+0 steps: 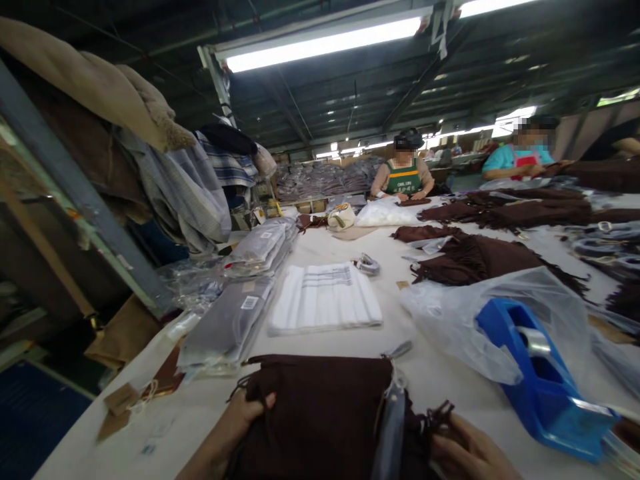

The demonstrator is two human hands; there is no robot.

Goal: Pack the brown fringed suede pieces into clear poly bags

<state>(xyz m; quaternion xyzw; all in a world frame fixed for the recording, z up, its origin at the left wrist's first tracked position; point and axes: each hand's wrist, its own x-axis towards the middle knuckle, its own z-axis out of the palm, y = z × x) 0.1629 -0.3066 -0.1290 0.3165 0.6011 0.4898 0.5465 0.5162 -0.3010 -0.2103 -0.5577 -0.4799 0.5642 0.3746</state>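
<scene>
Your left hand (240, 417) pinches the folded dark-brown fringed fabric garment (320, 413) at the near edge of the white tabletop (425, 373), right hand (470, 453) curled loosely on its fringe, which could snag the blue tape dispenser (540, 380) close by.

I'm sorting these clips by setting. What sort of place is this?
Most likely a garment factory's packing floor. Both hands, left hand and right hand, hold a folded brown garment on a long table, beside bagged garments and a blue tape dispenser; other workers sit farther along.
</scene>
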